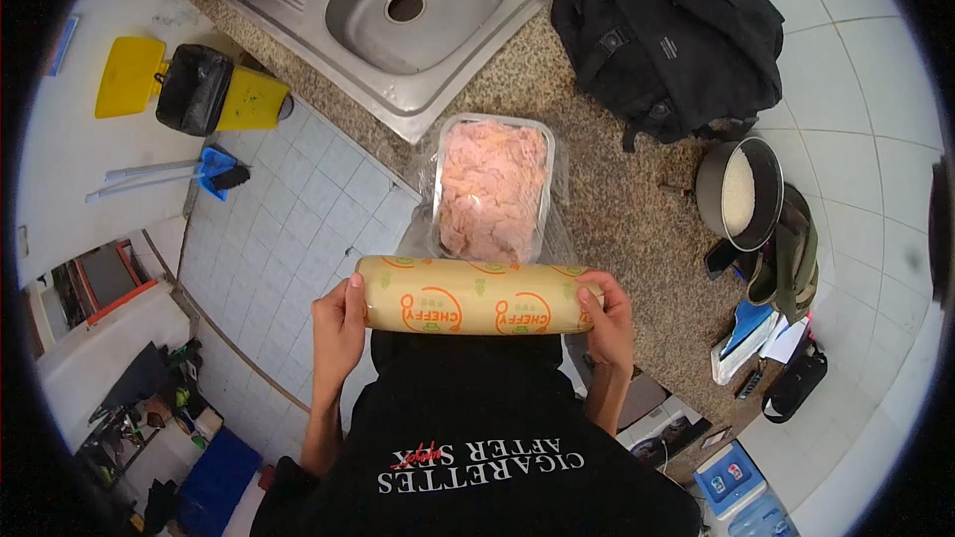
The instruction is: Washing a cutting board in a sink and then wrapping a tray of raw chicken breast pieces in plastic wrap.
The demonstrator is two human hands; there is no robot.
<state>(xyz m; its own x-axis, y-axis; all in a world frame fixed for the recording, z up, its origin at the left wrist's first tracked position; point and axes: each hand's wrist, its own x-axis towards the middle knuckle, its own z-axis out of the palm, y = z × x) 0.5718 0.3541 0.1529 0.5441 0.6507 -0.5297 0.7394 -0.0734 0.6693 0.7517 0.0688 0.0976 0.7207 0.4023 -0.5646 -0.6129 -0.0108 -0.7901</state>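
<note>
A large roll of cling film (477, 298), yellowish with a printed brand pattern, spans level between my two hands close to my body. My left hand (339, 321) grips its left end, thumb on top. Around the right end my right hand (610, 317) is closed, fingers over the edge. Just beyond the roll, a metal tray (550, 186) holds a heap of raw, pale pink meat (492, 186), apparently chicken. The roll hides the tray's near edge. Clear plastic film (571, 239) shows beneath and around the tray on the counter.
The granite counter (627, 224) carries a steel sink (418, 7), a black backpack (671, 37) and a dark pot (712, 194) with white grains. Papers (739, 343) and a black case (794, 384) lie along the tiled wall. A yellow bin (254, 98) stands on the floor left.
</note>
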